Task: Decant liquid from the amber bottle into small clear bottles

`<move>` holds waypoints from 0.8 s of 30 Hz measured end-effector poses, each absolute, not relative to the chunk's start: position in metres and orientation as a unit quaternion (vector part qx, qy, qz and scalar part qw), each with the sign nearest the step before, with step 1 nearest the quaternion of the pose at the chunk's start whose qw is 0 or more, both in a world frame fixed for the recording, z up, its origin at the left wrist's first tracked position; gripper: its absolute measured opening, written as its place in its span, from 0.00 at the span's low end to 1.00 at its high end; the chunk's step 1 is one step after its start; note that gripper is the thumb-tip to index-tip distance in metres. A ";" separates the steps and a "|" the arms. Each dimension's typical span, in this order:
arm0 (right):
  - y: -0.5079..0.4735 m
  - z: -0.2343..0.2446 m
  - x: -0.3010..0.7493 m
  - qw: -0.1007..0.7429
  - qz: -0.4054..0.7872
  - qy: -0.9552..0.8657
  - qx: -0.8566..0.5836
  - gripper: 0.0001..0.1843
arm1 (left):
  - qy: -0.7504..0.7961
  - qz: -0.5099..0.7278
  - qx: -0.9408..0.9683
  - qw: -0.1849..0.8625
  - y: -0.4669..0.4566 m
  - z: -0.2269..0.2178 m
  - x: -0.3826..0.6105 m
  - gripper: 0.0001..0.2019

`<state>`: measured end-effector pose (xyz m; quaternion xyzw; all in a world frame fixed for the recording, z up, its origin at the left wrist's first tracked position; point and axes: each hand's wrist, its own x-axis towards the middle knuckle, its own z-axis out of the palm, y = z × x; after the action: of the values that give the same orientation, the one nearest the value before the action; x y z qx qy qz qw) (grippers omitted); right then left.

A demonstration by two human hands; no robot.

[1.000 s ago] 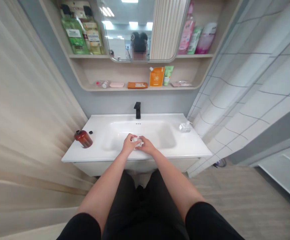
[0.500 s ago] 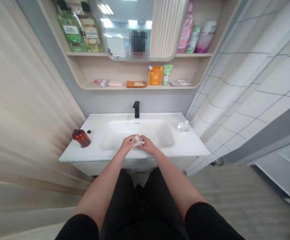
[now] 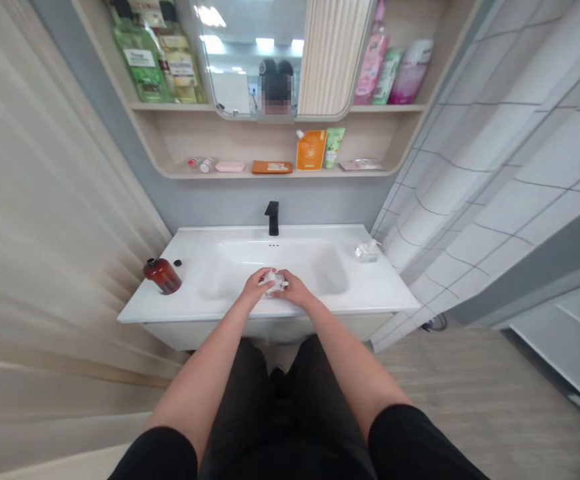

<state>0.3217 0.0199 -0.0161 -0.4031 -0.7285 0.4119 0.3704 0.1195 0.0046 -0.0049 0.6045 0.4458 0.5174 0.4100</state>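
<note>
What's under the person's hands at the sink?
Under them is the white basin, its front slope showing around the left hand and right hand. A small clear item is held between them; the basin right beneath is hidden.

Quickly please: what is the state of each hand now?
Left hand: fingers closed on a small translucent object.
Right hand: fingers closed on the same object.

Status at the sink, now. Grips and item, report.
Left grip and right grip shut on small translucent item. Above white basin. Amber bottle off to left on the counter.
</note>
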 end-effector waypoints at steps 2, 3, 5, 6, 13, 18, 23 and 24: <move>0.019 -0.015 0.321 0.365 0.409 -0.732 -0.405 0.37 | 0.448 0.509 0.610 0.411 0.004 -0.005 0.120 0.20; 0.019 -0.014 0.321 0.364 0.408 -0.733 -0.406 0.37 | 0.455 0.510 0.611 0.400 0.004 -0.004 0.120 0.20; 0.018 -0.012 0.321 0.364 0.408 -0.733 -0.405 0.38 | 0.468 0.518 0.608 0.378 0.004 -0.004 0.120 0.27; 0.017 -0.011 0.321 0.366 0.409 -0.732 -0.404 0.38 | 0.465 0.522 0.608 0.376 0.004 -0.004 0.120 0.30; 0.015 -0.009 0.322 0.368 0.415 -0.733 -0.393 0.37 | 0.460 0.514 0.610 0.390 0.003 -0.002 0.118 0.22; 0.017 -0.011 0.321 0.366 0.411 -0.730 -0.406 0.38 | 0.413 0.516 0.613 0.433 0.002 -0.001 0.117 0.21; 0.019 -0.013 0.322 0.362 0.406 -0.730 -0.413 0.39 | 0.464 0.512 0.608 0.391 0.002 -0.001 0.119 0.27; 0.019 -0.014 0.322 0.364 0.407 -0.730 -0.411 0.39 | 0.456 0.510 0.613 0.395 0.002 -0.001 0.118 0.28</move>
<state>0.3222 0.0191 -0.0139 -0.4112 -0.7300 0.4068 0.3640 0.1182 0.0020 -0.0010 0.6130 0.4558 0.5102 0.3953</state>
